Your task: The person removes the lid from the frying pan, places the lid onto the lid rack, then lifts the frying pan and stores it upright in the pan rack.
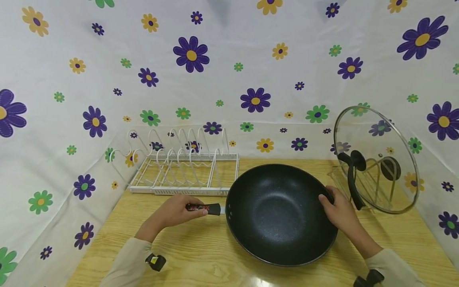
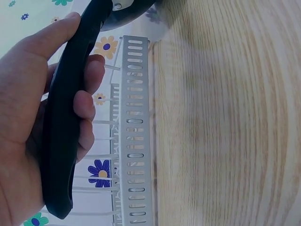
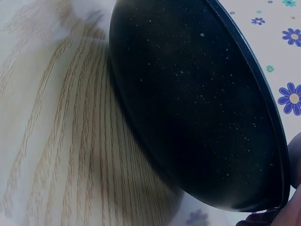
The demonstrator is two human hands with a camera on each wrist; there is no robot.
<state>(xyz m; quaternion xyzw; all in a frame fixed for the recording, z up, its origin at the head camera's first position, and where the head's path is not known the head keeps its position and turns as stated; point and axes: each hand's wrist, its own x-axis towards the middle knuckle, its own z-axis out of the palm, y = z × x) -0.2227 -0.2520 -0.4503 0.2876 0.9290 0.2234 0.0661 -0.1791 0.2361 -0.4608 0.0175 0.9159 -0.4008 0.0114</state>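
A black wok (image 1: pixel 279 215) is held between both hands over the wooden table, its dark inside facing up toward the head camera. My left hand (image 1: pixel 177 211) grips the wok's long black handle (image 2: pixel 63 113), fingers curled round it and thumb lying along it. On the opposite side, my right hand (image 1: pixel 340 211) pinches the wok's edge, thumb over the rim and the other fingers mostly hidden behind. The speckled outer side of the wok (image 3: pixel 188 103) fills much of the right wrist view, with a dark shadow on the wood below.
A white wire rack (image 1: pixel 193 191) with upright loops stands at the back left, just behind the left hand. At the right, a glass lid (image 1: pixel 380 159) with a black handle leans upright in a wire stand (image 1: pixel 376 175). Flower-printed cloth (image 1: pixel 222 83) walls the table.
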